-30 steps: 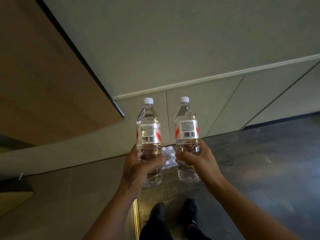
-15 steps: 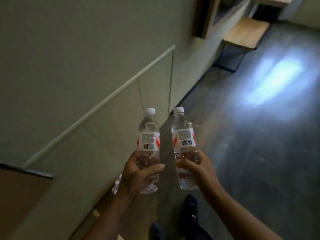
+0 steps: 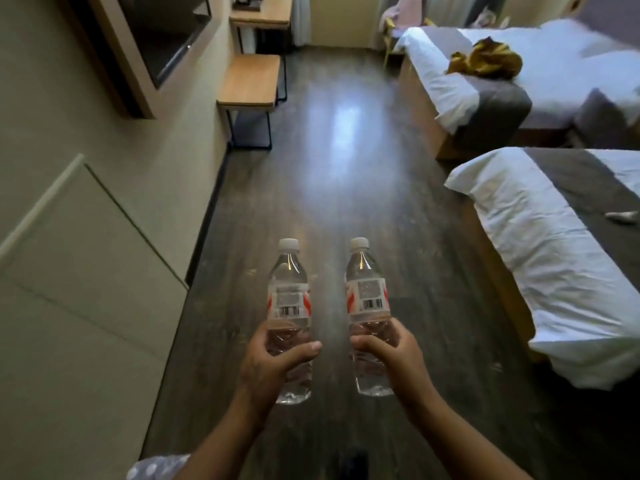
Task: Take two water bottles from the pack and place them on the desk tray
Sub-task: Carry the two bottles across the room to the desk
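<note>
Two beds (image 3: 540, 265) beside dark floor (image 3: 329, 202)

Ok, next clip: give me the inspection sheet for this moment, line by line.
Surface: dark wood floor; desk far ahead; no tray seen.
Job's things: left bottle and right bottle, upright, capped, apart.
Clutter: yellow cloth on far bed.
Grippers: left hand and right hand each grip a bottle's lower half.
Cables: nothing seen.
Surroundings: near bed, bench, wall panels.
</note>
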A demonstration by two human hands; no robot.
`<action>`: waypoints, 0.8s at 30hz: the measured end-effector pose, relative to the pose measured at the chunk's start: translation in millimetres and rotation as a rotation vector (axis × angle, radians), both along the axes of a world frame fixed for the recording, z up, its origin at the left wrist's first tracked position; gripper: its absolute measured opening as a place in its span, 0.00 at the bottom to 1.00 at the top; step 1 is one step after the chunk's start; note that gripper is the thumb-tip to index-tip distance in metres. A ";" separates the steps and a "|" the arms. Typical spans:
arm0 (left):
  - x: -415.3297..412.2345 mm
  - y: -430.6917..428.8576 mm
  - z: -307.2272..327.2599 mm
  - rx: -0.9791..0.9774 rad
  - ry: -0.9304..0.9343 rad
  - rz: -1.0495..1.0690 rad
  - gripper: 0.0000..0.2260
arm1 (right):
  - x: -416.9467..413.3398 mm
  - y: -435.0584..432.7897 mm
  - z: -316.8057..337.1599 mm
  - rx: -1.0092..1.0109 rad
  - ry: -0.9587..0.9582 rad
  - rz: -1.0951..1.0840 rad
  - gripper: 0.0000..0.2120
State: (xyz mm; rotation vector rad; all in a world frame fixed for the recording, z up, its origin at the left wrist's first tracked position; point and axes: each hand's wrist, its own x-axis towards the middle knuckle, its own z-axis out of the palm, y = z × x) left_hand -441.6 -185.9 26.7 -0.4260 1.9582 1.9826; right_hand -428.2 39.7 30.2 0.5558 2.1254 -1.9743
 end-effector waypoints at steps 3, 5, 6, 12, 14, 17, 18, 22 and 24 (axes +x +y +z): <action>-26.7 37.5 -4.4 -0.002 -0.015 -0.017 0.34 | -21.4 35.5 -7.4 -0.021 -0.010 -0.053 0.36; -45.8 56.3 -5.8 -0.021 -0.022 -0.025 0.35 | -37.7 54.4 -12.5 -0.027 -0.007 -0.059 0.33; -55.0 64.0 -5.3 -0.030 -0.025 -0.029 0.35 | -45.4 61.8 -14.9 -0.033 -0.009 -0.061 0.31; -116.4 95.0 5.0 -0.074 0.018 -0.059 0.38 | -106.3 89.5 -19.7 -0.061 -0.017 -0.081 0.35; -141.9 100.7 5.4 -0.065 0.012 -0.060 0.38 | -131.9 93.2 -22.9 -0.069 -0.016 -0.090 0.34; -189.4 107.2 -0.4 -0.057 -0.002 -0.064 0.39 | -178.8 96.3 -31.0 -0.082 -0.014 -0.102 0.33; -207.2 108.1 -4.5 -0.058 -0.005 -0.069 0.38 | -197.0 97.1 -33.7 -0.077 -0.013 -0.094 0.33; -292.4 109.1 -15.4 -0.059 -0.015 -0.109 0.38 | -276.7 96.7 -41.1 -0.057 -0.009 -0.095 0.33; -347.6 106.3 -20.9 -0.062 -0.022 -0.132 0.38 | -325.0 96.5 -44.9 -0.042 -0.018 -0.100 0.33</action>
